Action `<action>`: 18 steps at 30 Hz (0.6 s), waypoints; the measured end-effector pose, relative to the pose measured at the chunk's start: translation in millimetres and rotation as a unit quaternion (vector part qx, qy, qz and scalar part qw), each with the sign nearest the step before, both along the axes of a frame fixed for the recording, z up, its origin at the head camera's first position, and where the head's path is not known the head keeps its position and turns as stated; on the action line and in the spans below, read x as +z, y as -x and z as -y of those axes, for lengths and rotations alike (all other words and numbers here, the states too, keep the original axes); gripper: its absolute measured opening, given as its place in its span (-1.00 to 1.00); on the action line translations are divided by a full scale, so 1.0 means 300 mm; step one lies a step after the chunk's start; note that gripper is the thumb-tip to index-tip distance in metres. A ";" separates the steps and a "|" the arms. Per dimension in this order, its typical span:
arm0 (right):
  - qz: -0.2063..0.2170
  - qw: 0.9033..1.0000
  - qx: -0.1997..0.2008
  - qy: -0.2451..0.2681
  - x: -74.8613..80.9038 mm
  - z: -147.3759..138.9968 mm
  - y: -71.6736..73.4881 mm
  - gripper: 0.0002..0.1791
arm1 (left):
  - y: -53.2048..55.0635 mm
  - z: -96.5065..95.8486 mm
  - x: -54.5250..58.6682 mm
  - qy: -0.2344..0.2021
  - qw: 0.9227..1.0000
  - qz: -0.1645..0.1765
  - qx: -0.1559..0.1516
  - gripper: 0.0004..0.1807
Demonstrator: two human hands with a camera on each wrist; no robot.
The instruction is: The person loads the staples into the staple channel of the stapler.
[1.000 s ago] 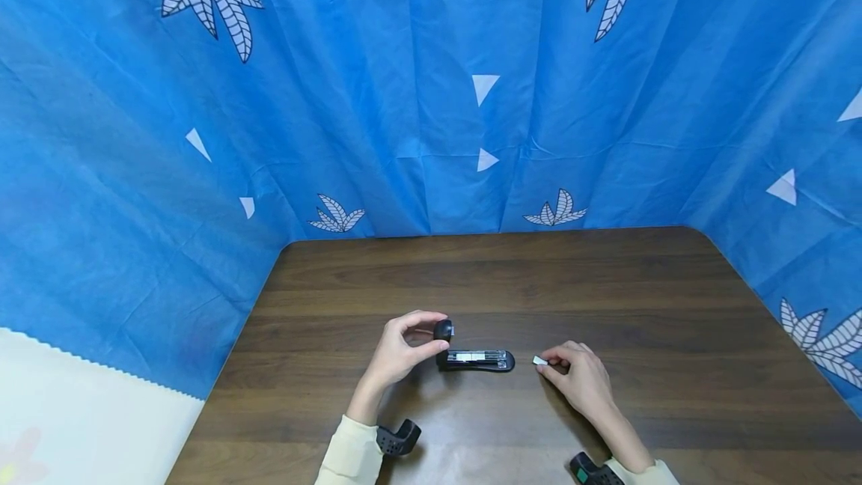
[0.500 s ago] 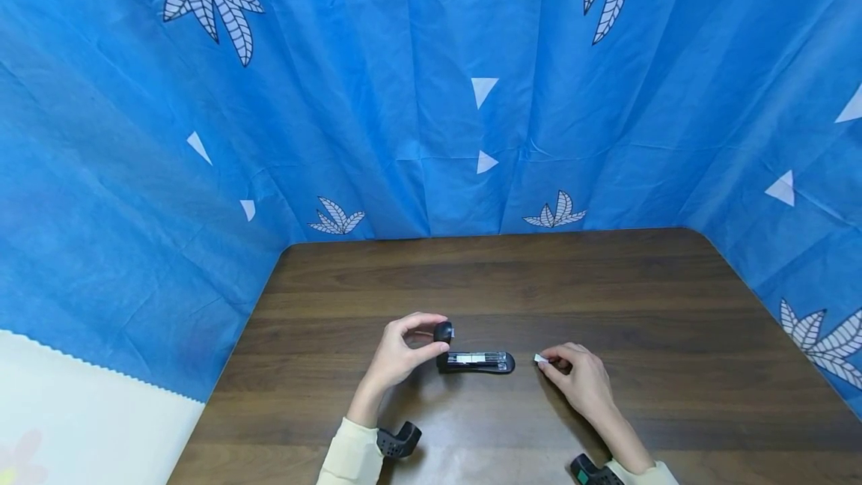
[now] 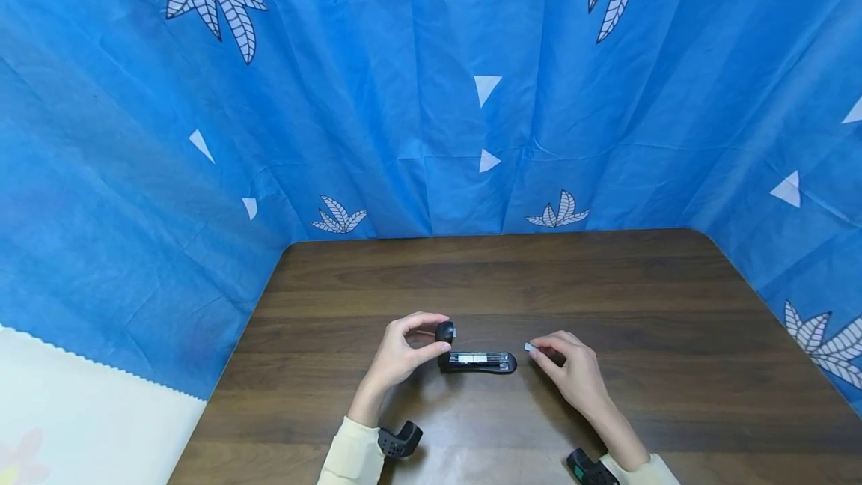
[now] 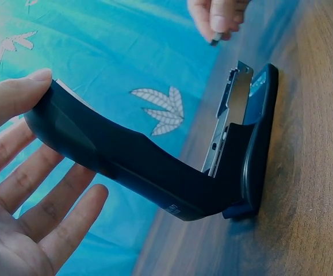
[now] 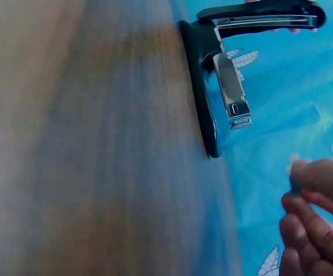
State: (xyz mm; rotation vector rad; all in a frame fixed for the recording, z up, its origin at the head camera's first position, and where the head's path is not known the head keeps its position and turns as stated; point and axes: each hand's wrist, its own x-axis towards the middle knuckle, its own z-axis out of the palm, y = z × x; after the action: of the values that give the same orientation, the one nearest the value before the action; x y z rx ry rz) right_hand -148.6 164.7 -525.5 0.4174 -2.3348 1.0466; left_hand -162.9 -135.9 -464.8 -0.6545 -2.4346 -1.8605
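Observation:
A black stapler stands on the table with its top arm swung up and its metal magazine exposed. My left hand pinches the far end of the raised top arm, thumb on one side and fingers on the other. To the right of the stapler, my right hand pinches a small silvery strip, apparently of staples, between thumb and fingertips. That strip is held above the table, apart from the magazine. Its far side is hidden by the fingers in the right wrist view.
The brown wooden table spreads around both hands. Behind and beside it hangs a blue cloth with white leaf prints. Dark wrist-worn devices sit at both sleeves, the left one close to the table.
My right hand has lifted slightly and moved left toward the stapler, carrying the strip of staples. The left hand and the stapler stay where they were.

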 end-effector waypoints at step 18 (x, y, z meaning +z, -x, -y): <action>0.008 0.994 0.101 -0.029 0.015 0.119 0.031 -0.83 | 0.003 -0.001 0.001 0.002 1.000 0.006 0.004 -0.58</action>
State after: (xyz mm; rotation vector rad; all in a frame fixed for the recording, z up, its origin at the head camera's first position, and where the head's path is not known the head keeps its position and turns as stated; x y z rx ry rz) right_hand -157.9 128.9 -521.1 0.6828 -2.3792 1.0786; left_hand -163.8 -135.5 -464.3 -0.6353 -2.4437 -1.8627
